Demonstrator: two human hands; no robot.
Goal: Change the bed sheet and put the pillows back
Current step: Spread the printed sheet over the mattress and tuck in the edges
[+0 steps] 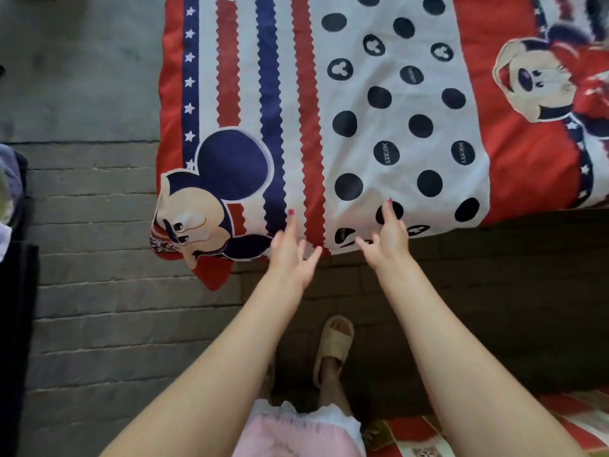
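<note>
Both hands reach out with fingers spread and gripping nothing: left hand [291, 253] and right hand [387, 234] sit at the near edge of the bed sheet [379, 103], possibly touching it; I cannot confirm contact. Its far and right sides are cut off. Brick floor [108, 291] lies open beside its left corner.

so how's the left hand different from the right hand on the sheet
The left hand lies over the red and blue zigzag stripes of the sheet, while the right hand lies over the white part with dark dots. The left hand's fingers are spread wide; the right hand's are closer together, one fingertip reaching a dark dot. Both are open, stretched toward the sheet's near edge, gripping nothing, with red-painted nails.
</note>
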